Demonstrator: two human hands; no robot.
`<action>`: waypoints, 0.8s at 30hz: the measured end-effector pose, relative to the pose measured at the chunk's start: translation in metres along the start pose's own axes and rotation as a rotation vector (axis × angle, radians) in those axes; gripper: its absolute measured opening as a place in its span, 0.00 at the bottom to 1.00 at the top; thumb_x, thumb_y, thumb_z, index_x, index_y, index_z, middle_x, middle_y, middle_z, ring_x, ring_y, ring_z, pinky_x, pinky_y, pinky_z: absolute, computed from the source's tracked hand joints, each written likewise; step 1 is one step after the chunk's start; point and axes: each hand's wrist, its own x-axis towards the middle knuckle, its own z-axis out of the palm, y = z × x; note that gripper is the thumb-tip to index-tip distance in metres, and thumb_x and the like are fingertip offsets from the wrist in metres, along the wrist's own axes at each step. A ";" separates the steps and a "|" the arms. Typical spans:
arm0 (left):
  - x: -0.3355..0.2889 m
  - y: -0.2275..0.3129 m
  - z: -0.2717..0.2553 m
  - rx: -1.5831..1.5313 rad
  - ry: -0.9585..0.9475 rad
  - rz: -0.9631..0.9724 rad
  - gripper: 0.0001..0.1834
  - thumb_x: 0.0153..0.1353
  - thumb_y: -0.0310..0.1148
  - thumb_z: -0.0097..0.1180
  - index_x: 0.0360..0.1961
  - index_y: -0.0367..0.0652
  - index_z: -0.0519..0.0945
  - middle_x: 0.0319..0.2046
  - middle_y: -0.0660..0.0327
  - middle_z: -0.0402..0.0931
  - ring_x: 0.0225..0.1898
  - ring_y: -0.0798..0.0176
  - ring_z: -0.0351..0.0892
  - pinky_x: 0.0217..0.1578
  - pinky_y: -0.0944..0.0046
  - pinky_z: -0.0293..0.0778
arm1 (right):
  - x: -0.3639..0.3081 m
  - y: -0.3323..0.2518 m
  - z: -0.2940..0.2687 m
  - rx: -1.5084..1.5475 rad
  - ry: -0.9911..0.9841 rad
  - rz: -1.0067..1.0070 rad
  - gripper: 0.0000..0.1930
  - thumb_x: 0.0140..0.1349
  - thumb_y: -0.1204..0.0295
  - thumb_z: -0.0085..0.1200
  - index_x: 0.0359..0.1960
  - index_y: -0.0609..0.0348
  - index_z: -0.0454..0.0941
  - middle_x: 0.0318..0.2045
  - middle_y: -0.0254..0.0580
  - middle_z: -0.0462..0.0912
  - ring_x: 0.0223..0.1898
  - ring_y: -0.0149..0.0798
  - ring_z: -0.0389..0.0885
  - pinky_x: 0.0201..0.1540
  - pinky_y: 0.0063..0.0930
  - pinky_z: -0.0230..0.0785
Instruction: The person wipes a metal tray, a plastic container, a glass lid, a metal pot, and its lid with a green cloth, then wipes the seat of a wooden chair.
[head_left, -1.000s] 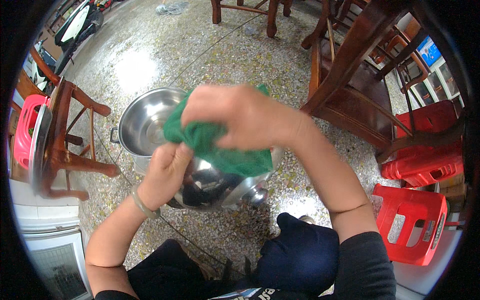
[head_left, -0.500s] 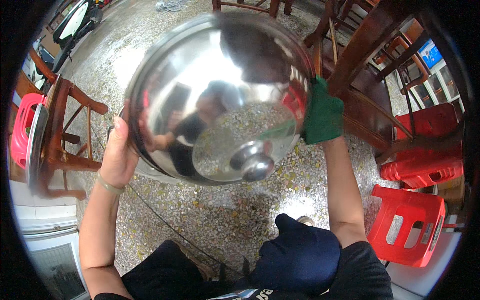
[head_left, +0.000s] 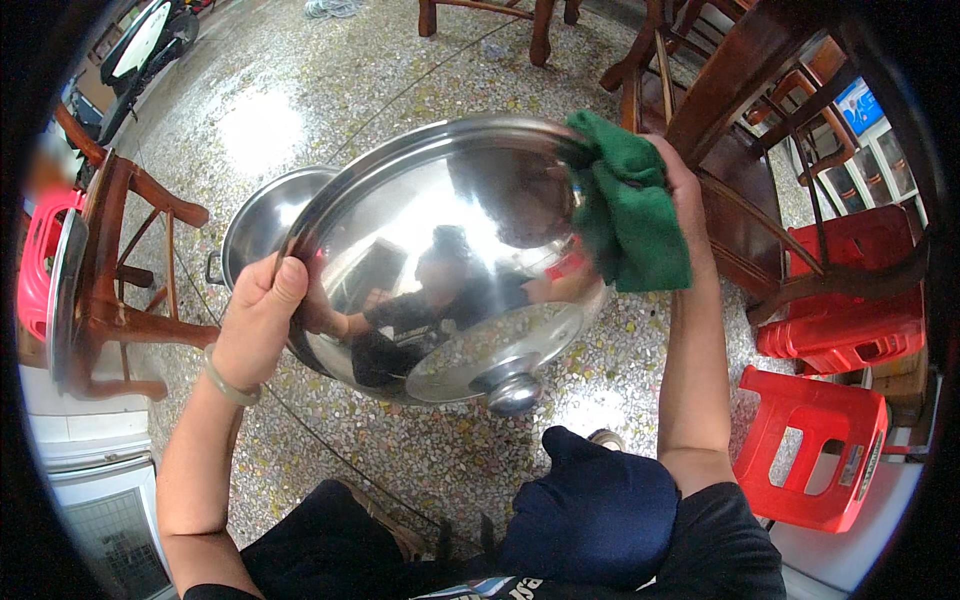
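A large domed stainless steel lid (head_left: 400, 215) is held tilted above the floor in front of me, its knob (head_left: 513, 394) and round glass pane turned toward me. My left hand (head_left: 255, 325), a pale bangle at its wrist, grips the lid's left rim with the thumb on the outer face. At the right rim, my right hand (head_left: 680, 175) is closed on a green cloth (head_left: 645, 225) that drapes over the edge; its fingers are mostly hidden. Behind the lid, a steel pot (head_left: 262, 225) with a side handle is partly covered.
Wooden chairs (head_left: 150, 250) stand at the left and at the upper right. Red plastic stools (head_left: 815, 450) are on the right. A pink plastic stool (head_left: 45, 255) is at the far left, next to a round metal rim. The floor (head_left: 400, 460) is speckled stone.
The lid has come down and nearer to me, tilting more. The steel pot behind it shows more. My right hand with the cloth has shifted slightly, and more of the cloth hangs in view.
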 end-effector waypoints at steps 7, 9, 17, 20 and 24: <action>-0.007 -0.018 0.047 0.201 -0.061 -0.046 0.15 0.65 0.39 0.47 0.37 0.35 0.75 0.28 0.65 0.75 0.31 0.74 0.74 0.28 0.73 0.69 | -0.005 -0.083 0.125 -0.484 -0.502 -0.602 0.21 0.36 0.75 0.63 0.36 0.54 0.72 0.40 0.41 0.75 0.41 0.45 0.78 0.40 0.37 0.74; -0.009 -0.029 0.042 0.065 0.000 0.018 0.15 0.65 0.39 0.47 0.33 0.36 0.75 0.26 0.65 0.76 0.28 0.75 0.73 0.27 0.73 0.69 | 0.004 -0.078 0.123 -0.387 -0.518 -0.629 0.21 0.38 0.75 0.62 0.38 0.53 0.73 0.39 0.40 0.76 0.40 0.45 0.78 0.41 0.34 0.74; -0.013 0.016 -0.001 -0.454 0.249 0.056 0.24 0.67 0.48 0.37 0.52 0.39 0.68 0.43 0.57 0.73 0.43 0.62 0.74 0.46 0.57 0.71 | 0.008 0.069 0.025 0.199 0.269 0.261 0.18 0.54 0.69 0.53 0.47 0.57 0.71 0.37 0.41 0.78 0.33 0.40 0.79 0.35 0.32 0.72; 0.004 0.028 0.009 -0.667 0.375 0.098 0.26 0.64 0.52 0.40 0.50 0.40 0.69 0.37 0.65 0.73 0.37 0.68 0.71 0.46 0.63 0.68 | -0.018 0.056 0.052 -0.690 0.325 -0.104 0.12 0.58 0.68 0.50 0.41 0.60 0.72 0.28 0.36 0.78 0.22 0.37 0.78 0.24 0.31 0.70; 0.007 -0.003 -0.014 -0.650 0.227 0.078 0.29 0.61 0.55 0.45 0.53 0.43 0.67 0.37 0.73 0.73 0.35 0.72 0.72 0.45 0.70 0.68 | -0.015 0.058 0.028 -0.841 0.130 -0.006 0.11 0.55 0.68 0.48 0.38 0.59 0.73 0.35 0.45 0.78 0.27 0.45 0.79 0.27 0.38 0.71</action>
